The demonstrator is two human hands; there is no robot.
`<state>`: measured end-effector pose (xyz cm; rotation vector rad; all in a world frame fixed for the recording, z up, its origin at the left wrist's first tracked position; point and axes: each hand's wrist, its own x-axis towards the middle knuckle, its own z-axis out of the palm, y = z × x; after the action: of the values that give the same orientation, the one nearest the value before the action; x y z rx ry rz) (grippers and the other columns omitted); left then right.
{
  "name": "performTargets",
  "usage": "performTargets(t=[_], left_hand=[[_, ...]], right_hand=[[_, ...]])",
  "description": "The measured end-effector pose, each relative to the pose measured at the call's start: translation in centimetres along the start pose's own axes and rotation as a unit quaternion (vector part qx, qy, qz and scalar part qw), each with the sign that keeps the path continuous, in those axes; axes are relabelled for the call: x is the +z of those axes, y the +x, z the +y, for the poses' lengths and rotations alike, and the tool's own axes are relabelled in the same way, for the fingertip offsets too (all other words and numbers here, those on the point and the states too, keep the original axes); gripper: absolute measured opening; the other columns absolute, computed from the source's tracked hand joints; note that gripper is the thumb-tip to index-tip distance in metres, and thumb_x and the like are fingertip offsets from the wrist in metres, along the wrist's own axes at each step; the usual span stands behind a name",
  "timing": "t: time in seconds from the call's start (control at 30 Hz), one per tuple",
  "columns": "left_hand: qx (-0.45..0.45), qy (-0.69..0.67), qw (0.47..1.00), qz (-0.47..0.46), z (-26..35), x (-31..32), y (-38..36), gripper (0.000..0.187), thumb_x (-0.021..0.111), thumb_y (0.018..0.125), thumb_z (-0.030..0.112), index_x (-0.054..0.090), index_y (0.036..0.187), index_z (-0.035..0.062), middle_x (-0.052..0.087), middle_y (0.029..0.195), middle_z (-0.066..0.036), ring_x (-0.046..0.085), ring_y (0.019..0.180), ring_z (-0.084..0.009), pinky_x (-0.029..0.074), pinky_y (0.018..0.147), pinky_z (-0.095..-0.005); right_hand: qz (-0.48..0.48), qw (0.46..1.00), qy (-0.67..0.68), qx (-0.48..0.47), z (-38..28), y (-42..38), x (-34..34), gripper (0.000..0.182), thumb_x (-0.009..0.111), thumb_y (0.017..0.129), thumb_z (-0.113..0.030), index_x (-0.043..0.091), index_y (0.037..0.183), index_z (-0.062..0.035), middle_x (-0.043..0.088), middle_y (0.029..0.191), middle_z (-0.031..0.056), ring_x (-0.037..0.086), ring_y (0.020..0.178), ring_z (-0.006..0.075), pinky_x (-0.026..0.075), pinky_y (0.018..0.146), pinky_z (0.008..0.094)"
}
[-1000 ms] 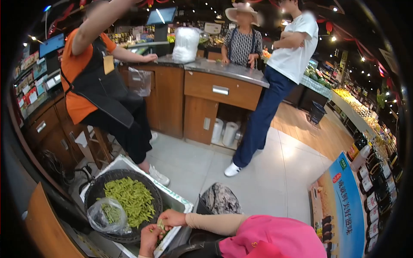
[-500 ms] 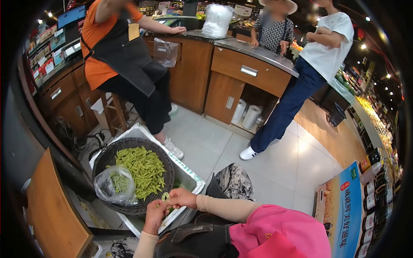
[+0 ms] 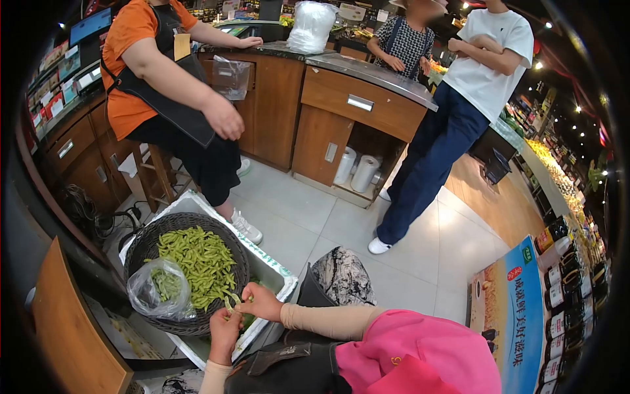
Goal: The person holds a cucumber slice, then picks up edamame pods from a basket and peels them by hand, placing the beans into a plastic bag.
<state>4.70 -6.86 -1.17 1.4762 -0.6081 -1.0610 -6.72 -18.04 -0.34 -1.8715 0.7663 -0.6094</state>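
A split green bean pod [image 3: 231, 300] is pinched between my two hands, just past the near rim of a dark woven basket [image 3: 241, 253]. My left hand [image 3: 224, 331] is closed, with fingertips on the pod's lower end. From the right, my right hand [image 3: 261, 303] grips the pod's other side with thumb and fingers. Many green bean pods [image 3: 197, 259] are heaped in the basket. A clear plastic bag [image 3: 141, 289] with shelled green beans [image 3: 168, 282] sits at the basket's left side. Beneath lies a white foam box [image 3: 285, 285], its inside partly hidden by my hands.
A person in orange [image 3: 128, 62] sits by the wooden counter [image 3: 275, 98]. Two more people stand at its far right. A black bin [image 3: 314, 289] with a patterned liner [image 3: 344, 276] is right of the box. A wooden board [image 3: 72, 322] stands left; bottles [image 3: 558, 315] line the right.
The seated person's arm has come down from near the head to in front of the body. My hands stay together; the pod between them looks more spread open. The whole view has shifted slightly.
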Motion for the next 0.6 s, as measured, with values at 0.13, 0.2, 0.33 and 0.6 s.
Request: performTargets(t=[0.13,0.2,0.33,0.6], left_hand=[[-0.029,0.009,0.999,0.024,0.0,0.3,0.0,0.009,0.057,0.084,0.005,0.058,0.076,0.0003,0.059,0.065,-0.004,0.050,0.050,-0.0081,0.038,0.046,-0.0211],[-0.019,0.011,0.999,0.030,-0.1,0.2,0.0,0.009,0.057,0.083,0.004,0.058,0.076,0.0000,0.059,0.065,-0.004,0.050,0.050,-0.0080,0.038,0.046,-0.0209],[0.010,0.042,0.999,0.015,0.9,0.2,-0.8,0.009,0.057,0.083,0.004,0.058,0.076,0.0004,0.058,0.065,-0.003,0.050,0.051,-0.0076,0.037,0.046,-0.0203],[0.100,0.243,0.964,-0.028,0.8,-1.1,-0.9,0.019,0.062,0.080,0.018,0.063,0.084,-0.0009,0.063,0.074,-0.017,0.062,0.066,-0.0241,0.047,0.061,-0.0356]], right_hand=[[-0.064,0.997,0.026,-0.038,1.3,-0.2,0.8,0.016,0.064,0.081,-0.014,0.057,0.088,-0.0026,0.062,0.079,0.0086,0.060,0.073,0.0192,0.047,0.067,0.0313],[-0.066,0.997,0.013,-0.044,0.5,-0.5,0.7,0.014,0.062,0.082,-0.014,0.058,0.088,-0.0022,0.063,0.079,0.0106,0.062,0.073,0.0225,0.048,0.067,0.0330],[-0.091,0.995,0.034,-0.038,0.7,-0.7,0.8,0.016,0.059,0.086,-0.018,0.059,0.087,-0.0013,0.063,0.075,0.0085,0.060,0.063,0.0175,0.048,0.059,0.0306],[-0.190,0.920,0.280,0.196,3.5,0.7,-0.6,0.012,0.057,0.082,-0.006,0.060,0.094,-0.0038,0.058,0.070,0.0032,0.053,0.057,0.0089,0.043,0.048,0.0229]])
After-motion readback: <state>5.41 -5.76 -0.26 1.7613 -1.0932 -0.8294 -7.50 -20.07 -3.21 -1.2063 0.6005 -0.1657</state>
